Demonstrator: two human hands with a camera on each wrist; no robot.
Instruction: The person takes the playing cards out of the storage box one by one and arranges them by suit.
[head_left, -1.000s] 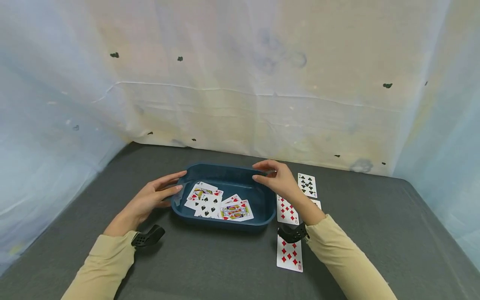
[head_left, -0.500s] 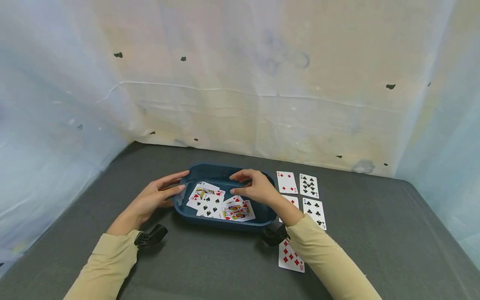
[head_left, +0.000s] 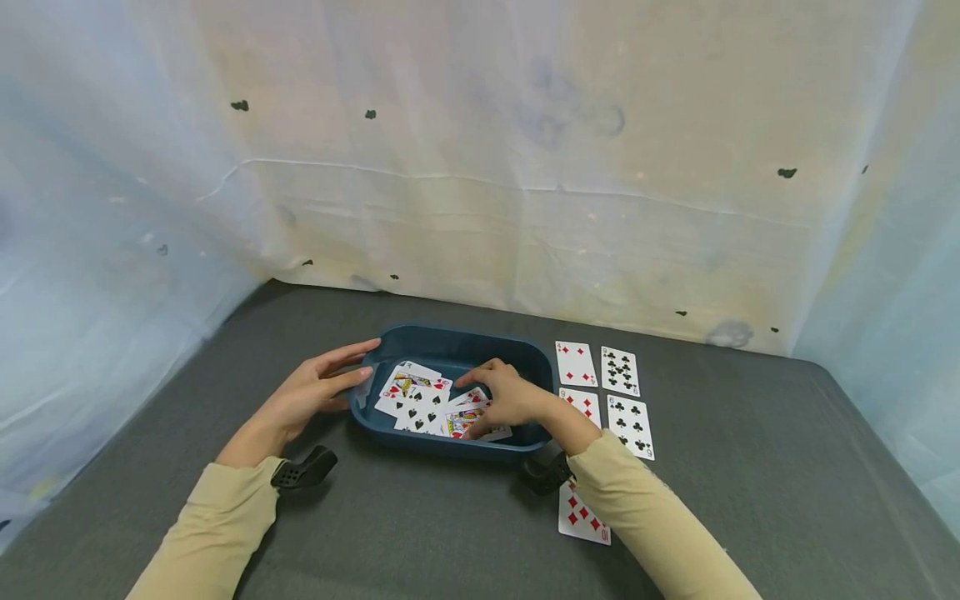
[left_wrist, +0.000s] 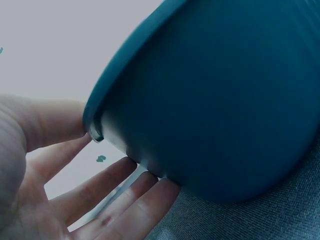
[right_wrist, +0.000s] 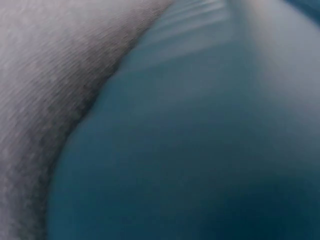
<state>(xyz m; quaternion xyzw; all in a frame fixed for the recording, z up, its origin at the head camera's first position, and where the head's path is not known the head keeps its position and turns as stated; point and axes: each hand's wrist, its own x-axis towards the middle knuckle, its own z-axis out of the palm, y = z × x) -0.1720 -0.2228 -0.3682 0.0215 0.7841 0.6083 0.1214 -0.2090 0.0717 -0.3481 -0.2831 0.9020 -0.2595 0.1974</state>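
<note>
A blue oblong tub on the dark tabletop holds several loose playing cards, among them a spade card and a face card. My left hand holds the tub's left end. In the left wrist view its thumb is at the rim and its fingertips meet the outer wall. My right hand reaches over the right side into the tub. Its thumb overlaps the face card, and the index finger stands apart from it. In the right wrist view only blurred tub wall and cloth show.
Right of the tub lie face-up cards: a four of diamonds, a nine of clubs, a six of clubs and partly covered diamond cards. A pale cloth hangs behind the table.
My right hand has moved left from the tub's right rim, then down to the cards inside, uncovering cards on the right. The left hand keeps its place on the tub.
</note>
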